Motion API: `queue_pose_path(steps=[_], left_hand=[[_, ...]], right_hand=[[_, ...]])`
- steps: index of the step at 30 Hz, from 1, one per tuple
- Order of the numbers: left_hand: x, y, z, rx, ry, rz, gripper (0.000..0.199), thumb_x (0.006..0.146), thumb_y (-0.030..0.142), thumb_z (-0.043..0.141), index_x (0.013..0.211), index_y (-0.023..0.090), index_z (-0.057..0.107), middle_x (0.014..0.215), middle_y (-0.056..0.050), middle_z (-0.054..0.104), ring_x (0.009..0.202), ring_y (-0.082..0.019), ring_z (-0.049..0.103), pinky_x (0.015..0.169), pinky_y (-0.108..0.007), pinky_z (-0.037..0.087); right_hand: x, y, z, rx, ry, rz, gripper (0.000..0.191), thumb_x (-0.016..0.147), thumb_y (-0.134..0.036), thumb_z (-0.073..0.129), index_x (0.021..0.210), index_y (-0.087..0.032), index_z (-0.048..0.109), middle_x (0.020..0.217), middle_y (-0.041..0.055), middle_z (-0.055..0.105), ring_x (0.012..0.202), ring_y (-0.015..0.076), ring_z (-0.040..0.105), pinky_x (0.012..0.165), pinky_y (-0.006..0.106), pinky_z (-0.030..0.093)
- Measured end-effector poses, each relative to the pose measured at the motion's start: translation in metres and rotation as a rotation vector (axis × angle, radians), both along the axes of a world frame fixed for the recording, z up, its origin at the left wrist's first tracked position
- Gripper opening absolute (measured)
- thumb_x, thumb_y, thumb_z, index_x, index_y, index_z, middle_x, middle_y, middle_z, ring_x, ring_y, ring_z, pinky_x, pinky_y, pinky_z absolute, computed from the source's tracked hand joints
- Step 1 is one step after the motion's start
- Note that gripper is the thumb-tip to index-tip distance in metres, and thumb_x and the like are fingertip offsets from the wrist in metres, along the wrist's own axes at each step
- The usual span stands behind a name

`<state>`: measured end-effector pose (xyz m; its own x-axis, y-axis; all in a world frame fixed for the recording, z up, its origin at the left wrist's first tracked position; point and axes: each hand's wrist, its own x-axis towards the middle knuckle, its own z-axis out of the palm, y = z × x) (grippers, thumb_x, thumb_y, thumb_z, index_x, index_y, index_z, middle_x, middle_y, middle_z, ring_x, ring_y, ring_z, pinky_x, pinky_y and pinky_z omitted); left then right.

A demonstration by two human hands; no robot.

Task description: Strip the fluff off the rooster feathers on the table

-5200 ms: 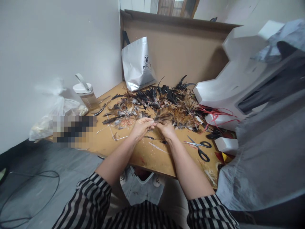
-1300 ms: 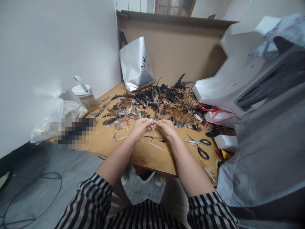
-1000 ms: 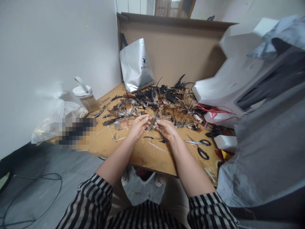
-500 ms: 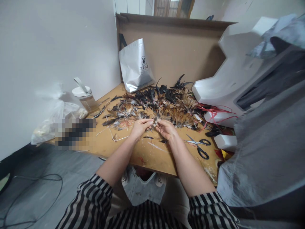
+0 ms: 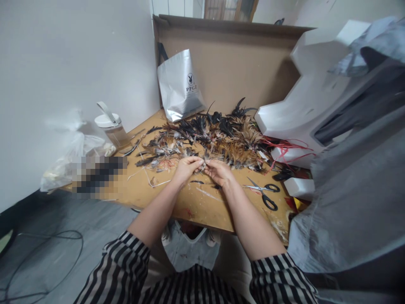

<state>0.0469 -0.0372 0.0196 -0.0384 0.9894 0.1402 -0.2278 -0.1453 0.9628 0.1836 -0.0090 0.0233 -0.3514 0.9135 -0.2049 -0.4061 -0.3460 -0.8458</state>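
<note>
Both hands meet over the middle of the wooden table (image 5: 177,202), pinched around a small feather tuft (image 5: 201,167). My left hand (image 5: 189,168) grips its left side with thumb and forefinger. From the right, my right hand (image 5: 219,170) pinches the same tuft, its other fingers curled below. Just beyond the hands lies a wide pile of black, brown and whitish feathers (image 5: 221,131). Scissors (image 5: 262,192) with black handles rest partly open to the right of my right forearm. A few dark loose feathers (image 5: 198,182) lie under the hands.
At the back stands a silver bag (image 5: 180,86) against a cardboard panel (image 5: 240,67). A lidded cup (image 5: 114,128) and a clear plastic bag (image 5: 76,156) are on the left. Red strings (image 5: 286,147), white foam (image 5: 299,188) and grey cloth (image 5: 354,198) occupy the right side. Below the table edge is a bin (image 5: 190,238).
My right hand has shifted slightly left, closer to my left fingertips. The rest of the scene looks nearly the same.
</note>
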Motion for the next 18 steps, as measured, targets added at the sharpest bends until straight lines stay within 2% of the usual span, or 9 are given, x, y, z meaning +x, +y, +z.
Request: queue_pose_path(steps=[6,10,13,18], left_hand=[[-0.0012,-0.0014,0.0006,-0.025,-0.018,-0.060,0.027,0.062,0.034,0.069,0.078,0.012,0.066,0.055,-0.001,0.058,0.046,-0.006,0.047,0.045,-0.019,0.035],[0.0004,-0.0026,0.0023,0.002,0.059,-0.070,0.026,0.064,0.035,0.068,0.074,0.011,0.065,0.059,-0.004,0.062,0.047,-0.007,0.050,0.045,-0.020,0.037],[0.0012,-0.0008,0.0005,-0.005,0.100,-0.034,0.026,0.061,0.034,0.069,0.073,0.011,0.064,0.063,-0.006,0.064,0.048,-0.009,0.053,0.044,-0.020,0.037],[-0.0007,0.0052,-0.0071,-0.078,0.092,0.034,0.029,0.057,0.032,0.071,0.075,0.011,0.062,0.063,-0.005,0.064,0.047,-0.008,0.052,0.044,-0.019,0.036]], right_hand=[[0.0000,-0.0021,0.0016,0.016,0.006,0.038,0.011,0.053,-0.019,0.071,0.060,-0.014,0.063,0.055,0.0000,0.061,0.052,0.0076,0.054,0.054,0.019,0.043],[0.0004,-0.0025,0.0009,0.072,-0.069,0.044,0.013,0.052,-0.022,0.071,0.054,-0.015,0.060,0.054,0.0003,0.061,0.052,0.0082,0.054,0.053,0.019,0.042],[0.0015,-0.0017,-0.0005,0.164,-0.247,0.006,0.016,0.053,-0.028,0.069,0.054,-0.014,0.060,0.055,0.0014,0.062,0.051,0.0085,0.053,0.052,0.021,0.040],[0.0037,0.0006,-0.0023,0.447,-0.613,-0.188,0.016,0.058,-0.032,0.063,0.058,-0.015,0.063,0.053,-0.0013,0.059,0.047,0.0088,0.045,0.050,0.022,0.035]])
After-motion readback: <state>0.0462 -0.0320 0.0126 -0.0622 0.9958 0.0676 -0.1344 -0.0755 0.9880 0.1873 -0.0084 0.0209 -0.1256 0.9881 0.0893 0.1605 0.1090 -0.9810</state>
